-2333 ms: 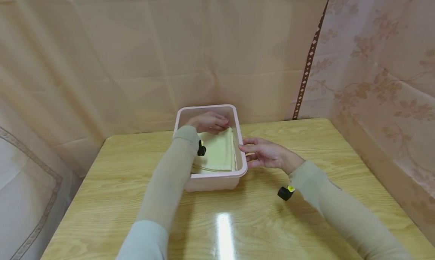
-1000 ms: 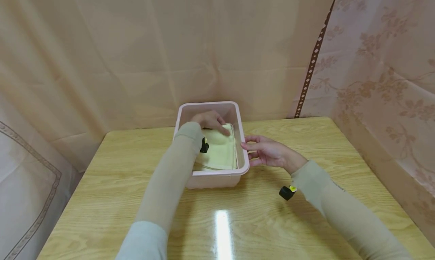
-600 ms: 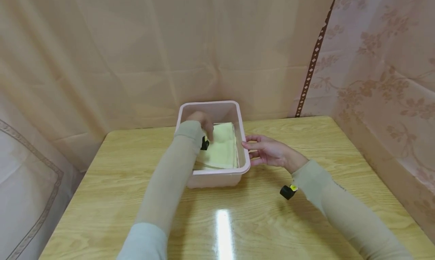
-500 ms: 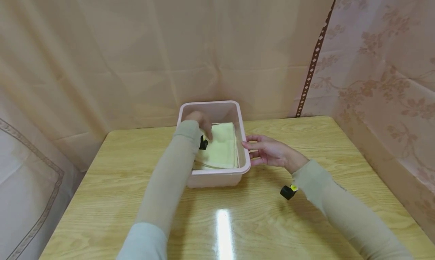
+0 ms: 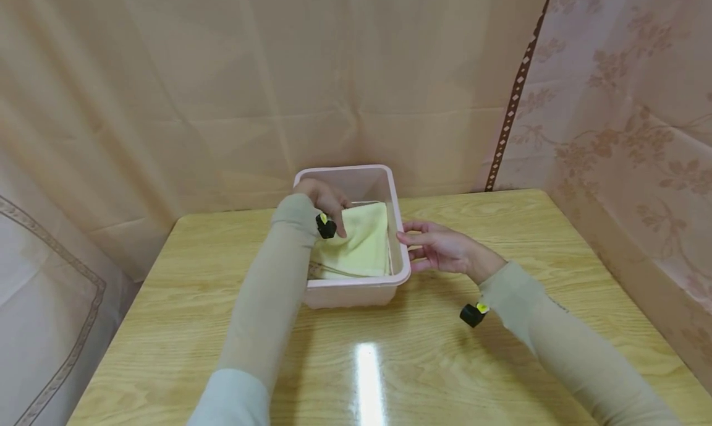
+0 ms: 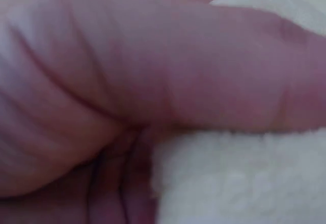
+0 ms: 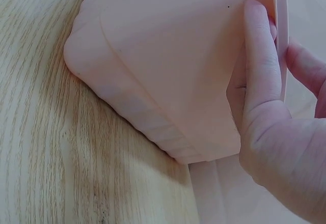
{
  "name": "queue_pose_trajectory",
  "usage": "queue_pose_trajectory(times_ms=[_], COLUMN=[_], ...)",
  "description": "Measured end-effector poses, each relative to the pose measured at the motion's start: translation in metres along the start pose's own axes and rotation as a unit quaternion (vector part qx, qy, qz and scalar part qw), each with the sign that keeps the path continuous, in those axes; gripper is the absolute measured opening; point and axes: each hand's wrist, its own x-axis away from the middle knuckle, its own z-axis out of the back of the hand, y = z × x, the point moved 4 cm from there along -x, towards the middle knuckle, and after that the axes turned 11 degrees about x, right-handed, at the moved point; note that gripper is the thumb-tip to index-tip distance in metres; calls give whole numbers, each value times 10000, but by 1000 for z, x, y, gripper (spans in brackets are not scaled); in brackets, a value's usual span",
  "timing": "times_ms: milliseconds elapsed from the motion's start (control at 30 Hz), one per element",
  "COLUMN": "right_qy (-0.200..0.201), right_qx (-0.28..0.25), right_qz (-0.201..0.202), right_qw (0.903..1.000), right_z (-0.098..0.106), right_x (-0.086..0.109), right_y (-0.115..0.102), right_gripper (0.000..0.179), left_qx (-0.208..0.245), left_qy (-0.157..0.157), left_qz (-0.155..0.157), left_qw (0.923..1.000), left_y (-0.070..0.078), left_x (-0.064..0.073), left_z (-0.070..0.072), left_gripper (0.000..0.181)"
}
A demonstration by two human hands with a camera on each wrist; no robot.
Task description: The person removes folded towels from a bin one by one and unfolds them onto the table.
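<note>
A folded pale yellow towel (image 5: 364, 243) lies inside a pink plastic bin (image 5: 350, 283). My left hand (image 5: 324, 198) reaches in over the bin's left side and grips the towel's left part, pulling creases into it. Close up in the left wrist view, the fuzzy towel (image 6: 239, 180) sits between the thumb and the fingers. My right hand (image 5: 445, 251) holds the bin's right side. In the right wrist view the fingers (image 7: 262, 56) lie along the outer wall under the rim, with the thumb at the rim's other side. A brownish patterned strip (image 5: 317, 269) shows at the towel's front left.
The bin stands near the back edge of a wooden table (image 5: 233, 327), close to a beige curtain (image 5: 250, 92). A floral curtain (image 5: 639, 148) hangs along the right. Small black cameras (image 5: 473, 315) are worn at both wrists.
My left hand has drawn back from the towel's far right corner to its left part and taken hold there. The towel now looks creased and slightly lifted. The right hand stays on the bin.
</note>
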Motion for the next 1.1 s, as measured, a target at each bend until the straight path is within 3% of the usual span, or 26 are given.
queue_pose_trajectory(times_ms=[100, 233, 400, 567, 667, 867, 900, 967, 1100], right_qy=[6, 4, -3, 23, 43, 62, 68, 83, 68], right_qx=[-26, -37, -72, -8, 31, 71, 79, 96, 89], right_qz=[17, 13, -7, -14, -54, -29, -19, -8, -4], right_qw=[10000, 10000, 10000, 10000, 10000, 10000, 9999, 9999, 9999], right_z=[0, -1, 0, -1, -2, -3, -3, -2, -3], right_x=[0, 0, 0, 0, 0, 0, 1, 1, 3], right_y=[0, 0, 0, -1, -2, -2, -3, -3, -3], right_gripper=[31, 33, 34, 35, 35, 37, 39, 44, 47], left_qx=[213, -178, -323, 692, 1081, 1092, 1071, 981, 316], left_qy=[226, 796, 1214, 932, 774, 531, 427, 333, 657], left_qz=[288, 450, 294, 262, 287, 424, 407, 414, 456], left_qw=[9991, 9957, 9916, 9929, 9907, 9917, 9925, 9938, 9963], left_y=[-3, -5, -2, 5, 10, 14, 13, 10, 7], left_x=[2, 4, 8, 13, 20, 40, 42, 45, 53], left_z=[1, 6, 9, 2, -6, -24, -27, -32, -31], left_gripper=[55, 56, 36, 23, 33, 80, 81, 79, 42])
